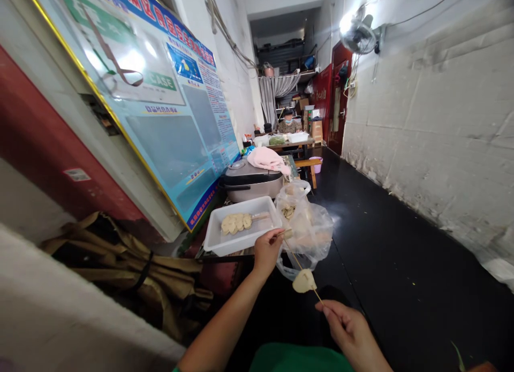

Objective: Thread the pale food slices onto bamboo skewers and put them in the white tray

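Note:
My right hand (347, 326) pinches the lower end of a thin wooden skewer (295, 256). A pale, flat slice (304, 281) is threaded on this skewer, a little above my right fingers. At the skewer's far end my left hand (268, 252) is closed, its fingertips pinching a small pale piece (287, 234); whether the tip goes through it I cannot tell. Behind my left hand stands a white plastic tray (228, 249) holding a cluster of pale slices (236, 223) on sticks. Beside it, an open clear plastic bag (317, 227) contains more pale pieces.
A large lidded appliance (252, 187) with a pink cloth (267, 159) on top sits behind the tray. Farther back are a table with white containers (297, 137), a wooden bench (308, 162) and a person (288, 126). A blue notice board (172, 131) leans at left; a fan (359, 35) hangs at right.

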`<act>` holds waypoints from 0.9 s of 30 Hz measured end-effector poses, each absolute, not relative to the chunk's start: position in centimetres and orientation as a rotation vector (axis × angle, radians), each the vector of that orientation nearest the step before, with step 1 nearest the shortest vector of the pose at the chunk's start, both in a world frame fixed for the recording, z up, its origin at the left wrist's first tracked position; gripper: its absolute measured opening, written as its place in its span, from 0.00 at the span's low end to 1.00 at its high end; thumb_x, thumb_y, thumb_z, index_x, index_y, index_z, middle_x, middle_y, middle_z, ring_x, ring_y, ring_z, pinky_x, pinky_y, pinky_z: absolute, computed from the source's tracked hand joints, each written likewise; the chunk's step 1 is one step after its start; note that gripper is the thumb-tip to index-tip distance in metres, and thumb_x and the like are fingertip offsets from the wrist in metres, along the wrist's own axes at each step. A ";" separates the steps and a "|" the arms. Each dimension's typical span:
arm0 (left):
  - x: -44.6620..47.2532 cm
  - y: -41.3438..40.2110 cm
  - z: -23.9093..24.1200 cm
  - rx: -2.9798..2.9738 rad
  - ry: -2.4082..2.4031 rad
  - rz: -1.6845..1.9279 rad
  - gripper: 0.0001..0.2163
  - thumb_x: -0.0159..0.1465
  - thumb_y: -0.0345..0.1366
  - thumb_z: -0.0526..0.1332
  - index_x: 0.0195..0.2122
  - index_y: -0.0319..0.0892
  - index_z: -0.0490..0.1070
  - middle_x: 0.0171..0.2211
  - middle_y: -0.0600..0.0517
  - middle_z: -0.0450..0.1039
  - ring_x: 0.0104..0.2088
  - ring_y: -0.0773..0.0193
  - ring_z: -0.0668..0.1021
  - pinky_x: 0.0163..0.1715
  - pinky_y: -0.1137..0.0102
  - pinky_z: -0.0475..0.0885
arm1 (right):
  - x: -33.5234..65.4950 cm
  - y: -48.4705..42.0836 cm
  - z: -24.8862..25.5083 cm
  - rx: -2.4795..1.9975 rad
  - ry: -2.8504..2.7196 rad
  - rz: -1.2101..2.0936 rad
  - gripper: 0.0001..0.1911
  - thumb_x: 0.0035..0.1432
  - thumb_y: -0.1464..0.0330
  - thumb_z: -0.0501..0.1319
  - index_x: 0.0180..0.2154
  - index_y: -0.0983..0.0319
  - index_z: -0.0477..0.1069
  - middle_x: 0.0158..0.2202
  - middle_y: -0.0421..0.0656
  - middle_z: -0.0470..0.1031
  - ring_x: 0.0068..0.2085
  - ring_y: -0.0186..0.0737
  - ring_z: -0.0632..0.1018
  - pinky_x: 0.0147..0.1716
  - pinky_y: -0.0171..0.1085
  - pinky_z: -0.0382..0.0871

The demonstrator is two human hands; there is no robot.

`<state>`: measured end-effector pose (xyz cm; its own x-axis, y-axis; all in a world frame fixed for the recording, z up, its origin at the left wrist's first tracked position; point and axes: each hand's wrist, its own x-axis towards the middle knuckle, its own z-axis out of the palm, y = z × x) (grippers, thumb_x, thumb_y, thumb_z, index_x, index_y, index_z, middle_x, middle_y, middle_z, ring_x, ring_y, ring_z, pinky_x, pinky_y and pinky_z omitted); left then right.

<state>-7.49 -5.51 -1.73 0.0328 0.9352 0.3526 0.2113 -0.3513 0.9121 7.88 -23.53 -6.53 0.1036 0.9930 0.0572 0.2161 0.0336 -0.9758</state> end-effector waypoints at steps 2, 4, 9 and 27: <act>-7.4 -5.9 -1.4 1.700 1.212 1.377 0.08 0.54 0.35 0.62 0.35 0.44 0.78 0.33 0.50 0.79 0.32 0.61 0.77 0.36 0.69 0.68 | 7.8 -23.5 -6.5 -1.385 -1.301 0.984 0.22 0.59 0.54 0.52 0.36 0.66 0.74 0.17 0.32 0.49 0.19 0.30 0.53 0.16 0.31 0.43; -7.3 -6.2 -1.2 1.733 1.224 1.383 0.08 0.55 0.35 0.62 0.35 0.44 0.78 0.33 0.50 0.79 0.33 0.60 0.77 0.37 0.69 0.69 | 7.7 -23.5 -6.6 -1.385 -1.305 0.987 0.23 0.60 0.54 0.51 0.37 0.66 0.74 0.17 0.32 0.48 0.19 0.30 0.53 0.16 0.31 0.43; -7.1 -6.6 -1.1 1.783 1.217 1.368 0.09 0.56 0.34 0.60 0.36 0.44 0.78 0.34 0.50 0.79 0.34 0.61 0.77 0.38 0.68 0.69 | 7.6 -23.4 -6.6 -1.380 -1.328 0.982 0.25 0.59 0.52 0.50 0.37 0.68 0.73 0.17 0.32 0.48 0.19 0.30 0.52 0.17 0.31 0.43; -6.4 -5.2 -1.9 1.069 1.011 1.372 0.14 0.46 0.39 0.69 0.33 0.38 0.77 0.32 0.49 0.77 0.29 0.67 0.74 0.30 0.73 0.69 | 7.6 -22.8 -8.0 -1.358 -1.369 0.728 0.20 0.60 0.58 0.53 0.38 0.63 0.78 0.20 0.41 0.69 0.20 0.35 0.66 0.20 0.32 0.62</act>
